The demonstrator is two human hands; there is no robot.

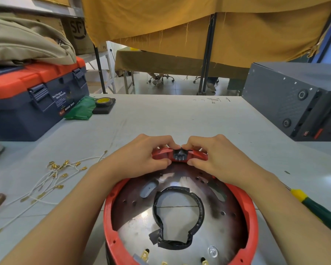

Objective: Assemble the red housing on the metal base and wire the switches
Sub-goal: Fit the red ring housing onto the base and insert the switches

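Observation:
A round red housing (246,203) rings a shiny metal base (208,232) at the near middle of the table. Black tape edges the base's central opening (180,211). At the housing's far rim sits a black switch (180,154) with metal pins facing me. My left hand (141,155) and my right hand (216,155) pinch the rim on either side of the switch, fingertips pressing on its top and thumbs below. White wires with brass terminals (55,175) lie loose on the table to the left. Brass terminals (145,255) show at the base's near edge.
A blue and orange toolbox (33,100) stands at the far left with green plastic (80,109) and a tape roll (103,102) beside it. A dark grey equipment box (294,100) stands at the far right. A green and yellow screwdriver (317,207) lies by my right forearm.

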